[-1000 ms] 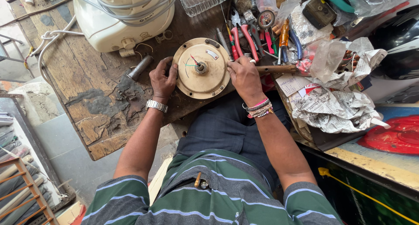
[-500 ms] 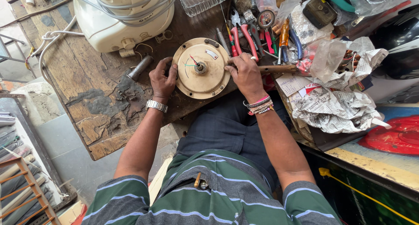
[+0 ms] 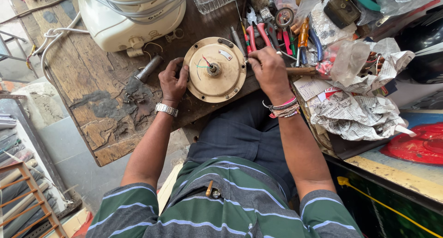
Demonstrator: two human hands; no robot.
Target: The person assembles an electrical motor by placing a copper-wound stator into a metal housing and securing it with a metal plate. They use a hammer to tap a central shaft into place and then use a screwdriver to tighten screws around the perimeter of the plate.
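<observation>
1. At the far left of the frame a wooden rack (image 3: 20, 198) stands on the floor, away from the work.
2. In the upper left, a white appliance (image 3: 131, 16) wrapped in grey cable sits on the worn wooden tabletop (image 3: 92, 95). A small metal cylinder (image 3: 148, 68) lies just below it.
3. The left hand (image 3: 174, 81), a metal watch on its wrist, cups the left rim of the round cream-coloured motor housing (image 3: 217, 72), its fingers curled against the edge to steady it.
4. The housing lies flat near the middle of the frame, at the tabletop's near edge. Its cover is still on, and thin red and green wires come out by the central shaft. I see no loose screws beside it, so the opening looks barely begun; how many fasteners remain I cannot tell.
5. The right hand (image 3: 270, 72) is closed around a wooden-handled tool (image 3: 302, 71), whose tip is hidden at the housing's right rim.
6. Above and to the right, pliers and screwdrivers (image 3: 277, 32) lie heaped, with crumpled newspaper (image 3: 355, 113) lower right.
</observation>
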